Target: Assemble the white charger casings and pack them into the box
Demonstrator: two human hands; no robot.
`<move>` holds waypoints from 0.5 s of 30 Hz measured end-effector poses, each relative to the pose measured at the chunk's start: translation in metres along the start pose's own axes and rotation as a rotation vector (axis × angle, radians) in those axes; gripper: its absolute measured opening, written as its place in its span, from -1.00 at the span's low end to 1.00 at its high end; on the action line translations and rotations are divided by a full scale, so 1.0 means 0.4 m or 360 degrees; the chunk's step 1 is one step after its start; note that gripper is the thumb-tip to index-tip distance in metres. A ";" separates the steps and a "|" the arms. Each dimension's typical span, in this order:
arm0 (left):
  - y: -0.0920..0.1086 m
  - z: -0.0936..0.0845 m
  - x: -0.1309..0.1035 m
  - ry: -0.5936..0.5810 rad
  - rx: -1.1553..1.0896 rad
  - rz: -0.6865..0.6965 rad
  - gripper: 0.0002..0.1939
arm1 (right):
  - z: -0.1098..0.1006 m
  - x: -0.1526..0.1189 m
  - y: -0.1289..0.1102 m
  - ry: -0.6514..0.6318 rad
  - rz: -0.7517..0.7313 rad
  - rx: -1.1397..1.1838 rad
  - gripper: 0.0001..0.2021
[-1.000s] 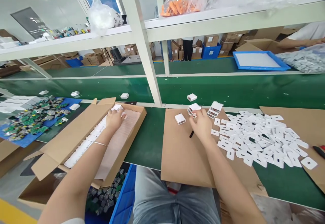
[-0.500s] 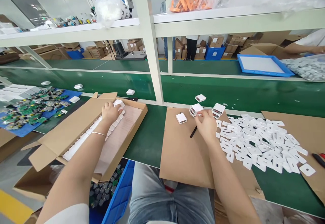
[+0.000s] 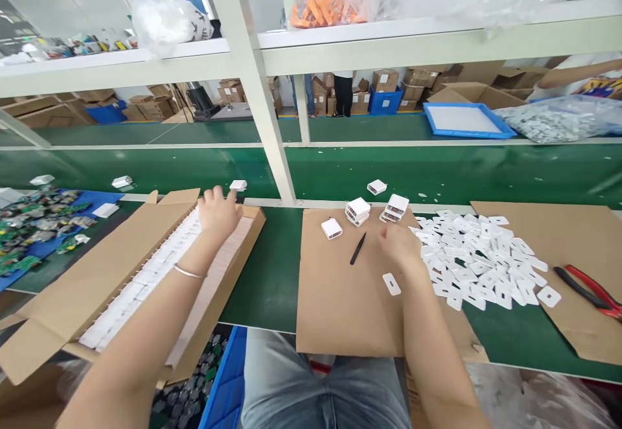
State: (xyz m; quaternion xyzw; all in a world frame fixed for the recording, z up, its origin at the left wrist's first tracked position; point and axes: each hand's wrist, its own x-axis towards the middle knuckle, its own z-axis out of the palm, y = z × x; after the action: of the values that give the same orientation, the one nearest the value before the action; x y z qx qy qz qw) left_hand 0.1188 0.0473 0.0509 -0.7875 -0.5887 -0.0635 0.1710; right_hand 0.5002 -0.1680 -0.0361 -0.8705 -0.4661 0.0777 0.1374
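Note:
My left hand [image 3: 218, 214] reaches over the far end of a long cardboard box [image 3: 255, 228], fingers apart, close to a white plastic case [image 3: 238, 185] on the green belt behind it. Nothing shows in that hand. White pieces [image 3: 146, 277] stand in a row inside the box. My right hand [image 3: 401, 244] has its fingers curled in over the cardboard sheet [image 3: 335, 299], just below two stacked white cases [image 3: 394, 207]; what it holds, if anything, is hidden. Left of it lie another stack [image 3: 357, 210], a single case [image 3: 332, 228] and a black pointed tool [image 3: 358, 248].
Flat white plates [image 3: 481, 260] are heaped to the right; one plate [image 3: 391, 284] lies on the cardboard sheet. Red-handled pliers [image 3: 593, 289] rest farther right. Circuit boards [image 3: 39, 228] pile at left. A shelf post [image 3: 260, 105] stands behind the bench; a person's arm [image 3: 578, 76] shows beyond.
My left hand has left the row in the box and moved toward the case on the belt. My right hand has withdrawn from the left stack of cases. The view has turned right.

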 end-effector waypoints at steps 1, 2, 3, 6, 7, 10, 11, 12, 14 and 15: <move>0.057 -0.017 -0.005 0.0074 -0.0115 0.0099 -0.51 | -0.001 0.009 0.020 -0.0013 0.0032 -0.0002 -0.94; 0.118 -0.029 -0.015 0.0116 -0.0245 0.0169 -0.55 | -0.002 0.016 0.039 -0.0026 0.0062 0.0002 -0.92; 0.179 -0.034 -0.030 0.0134 -0.0387 0.0234 -0.58 | -0.004 0.023 0.054 -0.0055 0.0086 0.0005 -0.87; 0.344 -0.008 -0.088 -0.0004 -0.0887 0.0509 -0.55 | -0.009 0.032 0.082 -0.0205 0.0108 0.0039 -0.74; 0.386 0.012 -0.109 -0.0091 -0.1035 0.0611 -0.48 | -0.012 0.032 0.086 -0.0255 0.0100 0.0053 -0.71; 0.465 0.084 -0.157 -0.0302 -0.1339 0.0843 -0.33 | -0.018 0.028 0.091 -0.0365 0.0056 0.0091 -0.70; 0.477 0.106 -0.165 -0.0347 -0.1405 0.0881 -0.36 | -0.019 0.027 0.090 -0.0390 0.0040 0.0102 -0.73; 0.484 0.125 -0.168 -0.0375 -0.1455 0.0901 -0.40 | -0.021 0.026 0.089 -0.0407 0.0026 0.0112 -0.76; 0.486 0.151 -0.166 -0.0389 -0.1522 0.0900 -0.49 | -0.022 0.026 0.084 -0.0411 0.0010 0.0126 -0.83; 0.484 0.158 -0.162 -0.0387 -0.1550 0.0900 -0.52 | -0.022 0.026 0.079 -0.0398 0.0010 0.0128 -0.86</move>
State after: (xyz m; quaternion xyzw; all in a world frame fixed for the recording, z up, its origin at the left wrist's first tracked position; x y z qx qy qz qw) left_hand 0.2767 -0.0379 -0.0651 -0.9038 -0.2737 -0.1880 -0.2699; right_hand 0.5334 -0.1776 -0.0376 -0.8493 -0.4733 0.2049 0.1129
